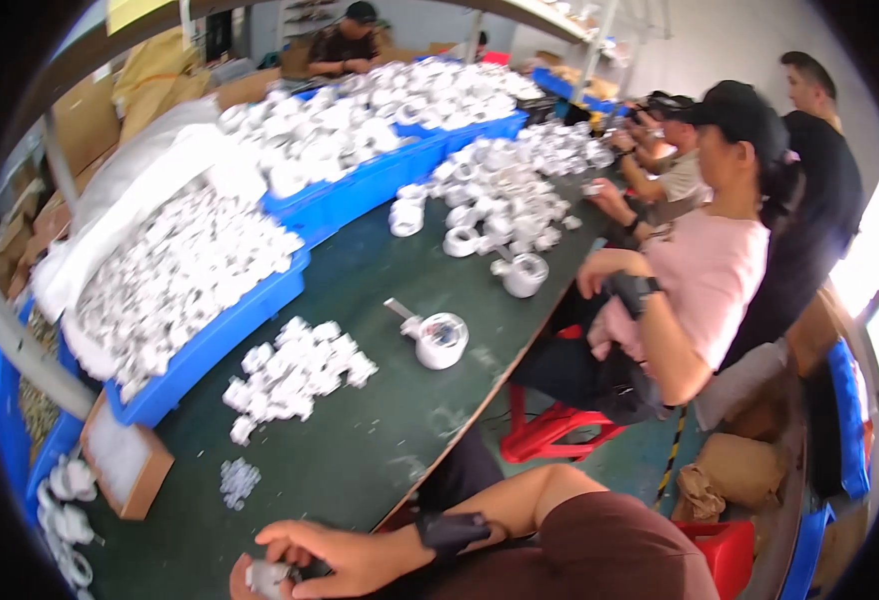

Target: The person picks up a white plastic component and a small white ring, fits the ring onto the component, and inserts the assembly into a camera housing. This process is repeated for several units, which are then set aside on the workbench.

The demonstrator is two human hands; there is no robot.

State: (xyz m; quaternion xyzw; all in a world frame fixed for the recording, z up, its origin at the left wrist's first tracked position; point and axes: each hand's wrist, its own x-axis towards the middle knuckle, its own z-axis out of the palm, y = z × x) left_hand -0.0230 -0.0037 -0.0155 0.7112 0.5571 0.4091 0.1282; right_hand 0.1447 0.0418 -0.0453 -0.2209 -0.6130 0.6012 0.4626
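Near the bottom edge, my right hand [345, 558], with a black band at the wrist, closes around a small white plastic part [266, 577]. Only some fingers of my left hand [240, 582] show, gripping the same part from its left side; the picture's edge cuts the rest off. Something dark sits between the right thumb and fingers, too blurred to name. Just beyond my hands lies a small cluster of clear little pieces [241, 483]. Further up the green table is a loose pile of small white plastic parts [295, 375].
A round white housing with a side arm [442, 340] stands mid-table. Blue bins [230, 335] full of white parts line the far side, and more round housings [505, 190] are heaped beyond. A carton [145, 475] stands at left. A person in pink [705, 270] sits to my right.
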